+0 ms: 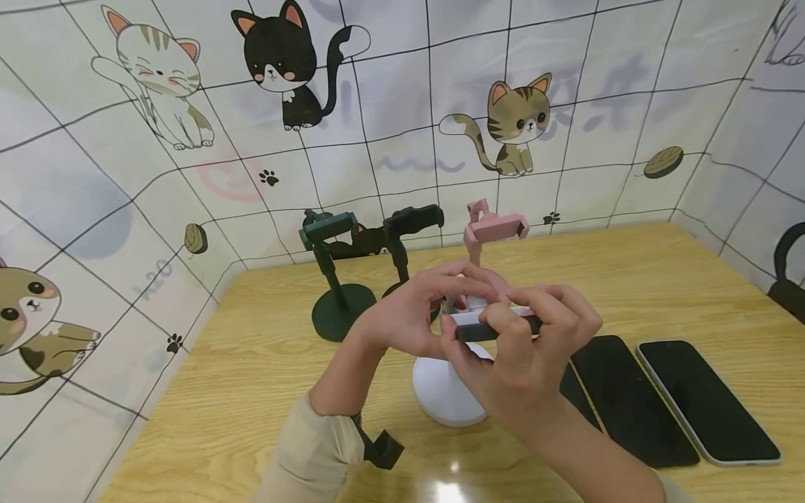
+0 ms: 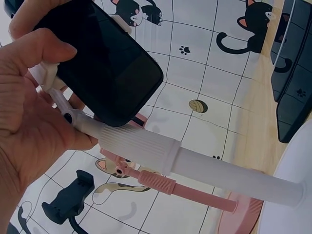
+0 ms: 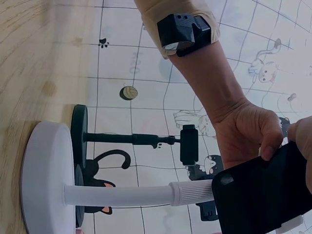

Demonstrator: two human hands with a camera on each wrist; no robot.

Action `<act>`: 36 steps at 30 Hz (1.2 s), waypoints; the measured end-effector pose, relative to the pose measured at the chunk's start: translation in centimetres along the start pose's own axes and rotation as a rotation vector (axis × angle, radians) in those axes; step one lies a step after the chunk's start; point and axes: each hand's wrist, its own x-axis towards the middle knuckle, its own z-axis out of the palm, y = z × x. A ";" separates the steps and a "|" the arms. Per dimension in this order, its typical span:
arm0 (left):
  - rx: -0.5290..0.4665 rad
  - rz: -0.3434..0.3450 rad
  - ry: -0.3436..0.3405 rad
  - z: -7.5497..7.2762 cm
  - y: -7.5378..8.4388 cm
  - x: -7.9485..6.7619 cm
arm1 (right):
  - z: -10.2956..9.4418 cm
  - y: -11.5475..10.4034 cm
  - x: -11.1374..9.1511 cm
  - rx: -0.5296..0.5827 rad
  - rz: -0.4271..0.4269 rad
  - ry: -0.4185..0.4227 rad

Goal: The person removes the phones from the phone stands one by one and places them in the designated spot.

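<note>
A white phone stand [image 1: 440, 395] with a round base is upright on the table, its stem [image 2: 141, 146] ribbed partway up. A dark phone [image 2: 109, 63] lies against the stand's white clamp, screen facing the person. My left hand [image 1: 409, 314] curls round the clamp from the left, thumb near the phone's edge. From the right, my right hand [image 1: 534, 349] grips the phone between thumb and fingers. In the right wrist view the phone [image 3: 258, 190] hides most of the clamp, so I cannot tell how firmly it is seated.
Behind the hands stand a dark green phone stand [image 1: 342, 314], a black one [image 1: 411, 222] and a pink one [image 1: 499, 228]. To the right lie a black phone [image 1: 635, 405] and a white-edged phone [image 1: 711, 402]; another dark phone [image 1: 575, 399] is partly covered by the right arm.
</note>
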 end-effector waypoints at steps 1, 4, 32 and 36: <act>-0.014 0.005 0.004 0.0 -0.1 0.0 | 0.0 0.0 0.0 -0.003 -0.001 -0.002; -0.020 0.004 0.015 0.1 -0.2 -0.1 | -0.1 -0.1 0.0 -0.011 -0.003 -0.005; 0.025 0.007 0.074 0.4 -0.3 -0.3 | -0.4 0.3 0.1 0.001 -0.053 -0.073; 0.064 -0.023 0.077 0.4 -0.2 -0.3 | -0.3 0.4 0.1 -0.003 -0.063 -0.067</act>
